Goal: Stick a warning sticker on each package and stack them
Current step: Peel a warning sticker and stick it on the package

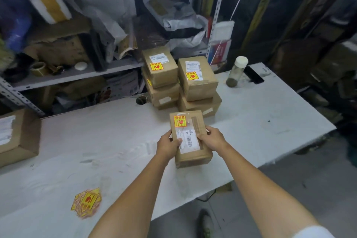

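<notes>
A brown cardboard package (193, 152) with a white shipping label and a yellow-red warning sticker on its far end is held above the white table (116, 131). My left hand (167, 145) grips its left side and my right hand (211, 139) grips its right side. Just beyond it stand two stacks of stickered packages, the left stack (161, 77) and the right stack (199, 85). A loose pile of yellow warning stickers (86, 203) lies on the table at the near left.
Another cardboard box (17, 137) sits at the table's left edge. A clear bottle with a white cap (236, 71) and a black phone (254, 75) stand at the far right of the table. Cluttered metal shelves rise behind. The table's right edge drops to the floor.
</notes>
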